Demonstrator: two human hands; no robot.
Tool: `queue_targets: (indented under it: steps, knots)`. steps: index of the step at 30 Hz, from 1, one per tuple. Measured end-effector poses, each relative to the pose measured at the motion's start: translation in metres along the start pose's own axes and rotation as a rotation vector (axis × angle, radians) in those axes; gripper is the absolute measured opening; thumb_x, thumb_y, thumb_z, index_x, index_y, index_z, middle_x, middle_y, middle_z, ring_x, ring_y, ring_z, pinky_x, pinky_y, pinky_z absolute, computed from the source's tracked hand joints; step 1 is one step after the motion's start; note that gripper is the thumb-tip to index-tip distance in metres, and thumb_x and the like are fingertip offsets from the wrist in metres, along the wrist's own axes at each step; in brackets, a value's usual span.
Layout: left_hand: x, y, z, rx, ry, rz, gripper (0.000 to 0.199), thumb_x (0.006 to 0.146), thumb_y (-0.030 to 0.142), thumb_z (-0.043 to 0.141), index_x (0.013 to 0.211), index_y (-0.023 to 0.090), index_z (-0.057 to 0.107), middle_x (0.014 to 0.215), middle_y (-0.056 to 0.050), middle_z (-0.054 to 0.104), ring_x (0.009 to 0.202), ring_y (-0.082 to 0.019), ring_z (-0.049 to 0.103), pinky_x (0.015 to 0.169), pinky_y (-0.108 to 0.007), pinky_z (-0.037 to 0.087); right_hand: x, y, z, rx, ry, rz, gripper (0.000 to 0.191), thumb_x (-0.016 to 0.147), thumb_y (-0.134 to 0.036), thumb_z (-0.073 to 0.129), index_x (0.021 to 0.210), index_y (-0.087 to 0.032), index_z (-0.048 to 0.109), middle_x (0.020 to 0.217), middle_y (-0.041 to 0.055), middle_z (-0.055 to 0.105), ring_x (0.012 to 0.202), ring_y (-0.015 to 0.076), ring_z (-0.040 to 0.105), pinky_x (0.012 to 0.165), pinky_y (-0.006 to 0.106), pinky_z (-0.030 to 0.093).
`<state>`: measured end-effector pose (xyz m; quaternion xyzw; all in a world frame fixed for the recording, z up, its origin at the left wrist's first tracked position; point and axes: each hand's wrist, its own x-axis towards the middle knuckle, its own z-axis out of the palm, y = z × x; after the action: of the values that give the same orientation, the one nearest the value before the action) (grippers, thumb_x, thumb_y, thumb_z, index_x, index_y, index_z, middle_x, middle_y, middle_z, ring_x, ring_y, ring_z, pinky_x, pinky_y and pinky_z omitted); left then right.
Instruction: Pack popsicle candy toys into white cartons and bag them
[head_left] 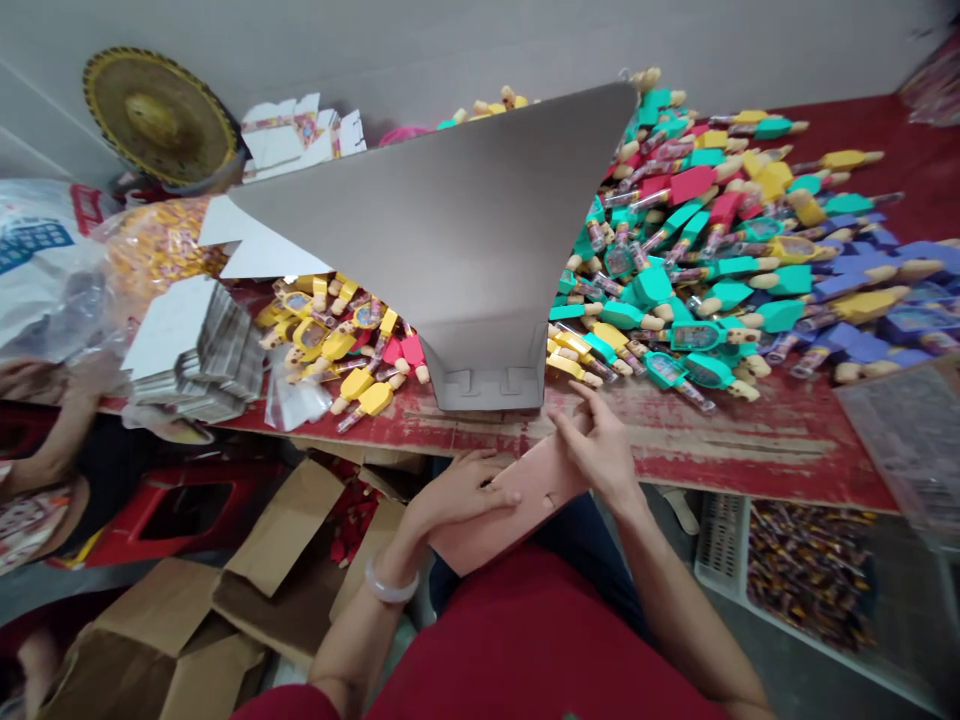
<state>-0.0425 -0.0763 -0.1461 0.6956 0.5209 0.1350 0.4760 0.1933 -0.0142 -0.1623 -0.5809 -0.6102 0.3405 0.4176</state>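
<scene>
A pink cardboard piece (517,510) with a small cut slot in its face is held at a slant over my lap, just in front of the table edge. My left hand (461,490), with a pale bangle at the wrist, grips its left part, thumb across the top face. At its upper right end is my right hand (604,445), fingers closed around the edge and index finger raised. Beyond it a large open grey display box (487,230) stands on the table, folded tabs at its bottom. Yellow toys (322,335) lie left of this box, mostly green ones (652,285) right.
Stacked white cards (187,330) and a bag of orange packets (161,240) sit on the left of the red table (750,450). Below are open cartons (292,530) and a crate (731,550) of small tubes. Another person's arm (52,440) shows at left.
</scene>
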Motion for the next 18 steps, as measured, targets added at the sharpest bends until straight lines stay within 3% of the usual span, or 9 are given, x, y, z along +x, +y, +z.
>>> queue_targets:
  steps: [2,5,7,9,11,12,15,17,18]
  knots:
    - [-0.003,-0.009,0.002,-0.004,0.266,-0.098,0.049,0.076,0.058,0.079,0.115,0.03,0.077,0.131,-0.011,0.072,0.142,-0.041,0.05,0.122,-0.056,0.028,-0.001,0.005,0.001,0.066,0.1,0.104,0.054,0.086,-0.059,0.069,0.124,-0.021,0.07,0.097,0.0072,0.07,0.086,0.0246,0.062,0.087,0.042,0.051]
    - [-0.009,-0.026,0.01,-0.045,0.743,-0.243,0.09,0.066,0.056,0.087,0.144,0.023,0.057,0.157,-0.018,0.05,0.152,-0.043,0.035,0.125,-0.059,0.021,0.0,0.016,0.001,0.178,0.23,0.188,0.052,0.081,-0.058,0.073,0.115,-0.018,0.07,0.079,0.0009,0.061,0.071,0.0188,0.053,0.074,0.035,0.048]
    - [-0.011,-0.033,0.018,-0.188,0.92,-0.279,0.102,0.07,0.054,0.085,0.154,0.018,0.039,0.161,-0.022,0.041,0.152,-0.037,0.037,0.124,-0.054,0.028,0.003,0.018,0.002,0.27,0.262,0.227,0.053,0.077,-0.058,0.075,0.111,-0.018,0.07,0.079,0.0004,0.06,0.071,0.0178,0.051,0.072,0.033,0.045]
    - [-0.011,-0.033,0.023,-0.381,0.987,-0.33,0.098,0.073,0.054,0.082,0.151,0.015,0.038,0.154,-0.023,0.048,0.144,-0.033,0.048,0.12,-0.049,0.038,0.004,0.014,0.004,0.368,0.235,0.276,0.051,0.075,-0.059,0.075,0.106,-0.019,0.069,0.082,0.002,0.063,0.075,0.0186,0.053,0.072,0.033,0.045]
    - [-0.012,-0.026,0.025,-0.571,0.94,-0.385,0.089,0.071,0.057,0.082,0.142,0.014,0.049,0.141,-0.022,0.06,0.132,-0.033,0.059,0.111,-0.047,0.048,0.004,0.006,0.005,0.464,0.127,0.342,0.049,0.074,-0.062,0.075,0.1,-0.021,0.069,0.087,0.0037,0.066,0.079,0.0207,0.056,0.073,0.033,0.046]
    - [-0.013,-0.022,0.023,-0.668,0.861,-0.389,0.084,0.07,0.059,0.083,0.136,0.013,0.055,0.134,-0.021,0.065,0.127,-0.033,0.063,0.107,-0.046,0.051,0.004,0.001,0.006,0.505,0.034,0.371,0.05,0.074,-0.064,0.074,0.1,-0.022,0.07,0.089,0.0042,0.068,0.082,0.0221,0.058,0.073,0.034,0.047]
    - [-0.016,-0.013,0.006,-0.844,0.5,-0.286,0.066,0.072,0.062,0.08,0.115,0.013,0.073,0.117,-0.017,0.076,0.119,-0.035,0.068,0.103,-0.046,0.055,0.005,-0.008,0.007,0.525,-0.216,0.359,0.057,0.078,-0.071,0.069,0.111,-0.024,0.07,0.099,0.0055,0.071,0.091,0.0265,0.063,0.079,0.038,0.051]
    - [-0.017,-0.012,-0.013,-0.752,0.33,-0.181,0.05,0.077,0.057,0.079,0.104,0.016,0.079,0.112,-0.014,0.078,0.121,-0.032,0.068,0.109,-0.045,0.051,0.009,-0.009,0.009,0.437,-0.167,0.251,0.064,0.082,-0.074,0.064,0.121,-0.024,0.067,0.111,0.0082,0.071,0.103,0.0296,0.064,0.089,0.043,0.052]
    - [-0.016,-0.013,-0.022,-0.658,0.306,-0.142,0.044,0.078,0.054,0.079,0.102,0.017,0.08,0.111,-0.013,0.079,0.121,-0.031,0.068,0.111,-0.044,0.049,0.012,-0.008,0.01,0.365,-0.094,0.185,0.067,0.084,-0.075,0.061,0.127,-0.024,0.064,0.118,0.0101,0.07,0.111,0.0312,0.062,0.096,0.047,0.05]
